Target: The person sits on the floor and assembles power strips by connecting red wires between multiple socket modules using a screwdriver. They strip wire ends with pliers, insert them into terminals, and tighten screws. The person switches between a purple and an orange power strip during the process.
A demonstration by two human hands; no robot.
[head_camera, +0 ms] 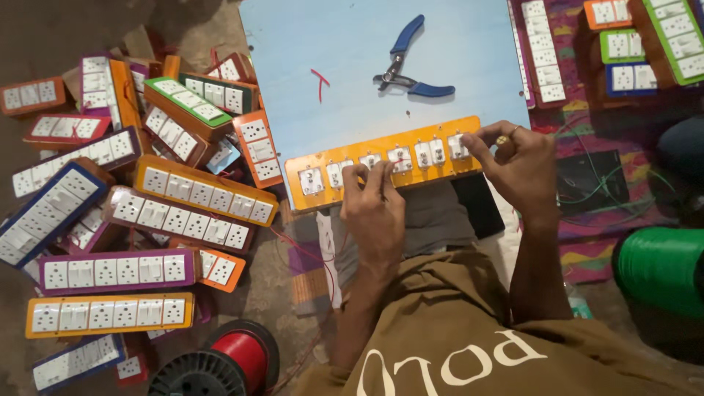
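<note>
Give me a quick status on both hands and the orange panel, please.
Left hand fingers on orange panel, mid-row. Right hand pinching its right end. Panel at blue board edge. Pliers lie beyond, apart.
</note>
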